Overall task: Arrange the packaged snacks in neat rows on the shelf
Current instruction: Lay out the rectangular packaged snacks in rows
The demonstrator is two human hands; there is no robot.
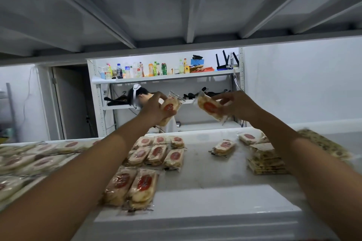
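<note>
Left hand (154,110): I'm gripping one snack pack (170,106) above the shelf (205,172)
Right hand (239,105): gripping a second pack (210,107), above the shelf too (red label showing)
Other packs (156,154): lying on the shelf

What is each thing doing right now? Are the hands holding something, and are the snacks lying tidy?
Left hand: grips one snack, lifted off the shelf.
Right hand: pinches another snack, lifted too.
Snack rows: flat, side by side.
Lone snack: flat, askew, apart from the rows.
Stack: flat packs piled at right.
Bottles: upright on the far shelf.
</note>
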